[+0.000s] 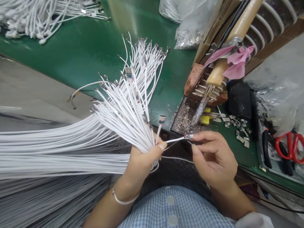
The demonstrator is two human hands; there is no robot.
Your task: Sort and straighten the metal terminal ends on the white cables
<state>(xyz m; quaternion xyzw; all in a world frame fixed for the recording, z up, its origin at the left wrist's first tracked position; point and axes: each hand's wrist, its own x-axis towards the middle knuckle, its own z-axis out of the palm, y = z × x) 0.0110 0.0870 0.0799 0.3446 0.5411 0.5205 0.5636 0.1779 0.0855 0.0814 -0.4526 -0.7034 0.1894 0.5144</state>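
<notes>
My left hand [143,160] is closed around a thick bundle of white cables [133,120], whose ends fan out up and away from me. One cable with a metal plug [162,119] stands up beside my thumb. Another single cable [175,139] reaches out to the right from my left grip. At its tip is a small connector [188,136] with a bare board, touching my right index fingertip. My right hand [213,155] is closed with thumb and index finger close together. A thin solder wire [189,142] pokes out at its thumb tip.
A soldering iron [215,74] with a pink tie rests in a coil stand, its tip over a tray of solder crumbs [184,118]. Loose connector pieces [242,126] and red-handled scissors [286,145] lie right. More white cables [35,17] and plastic bags [190,22] sit at the back.
</notes>
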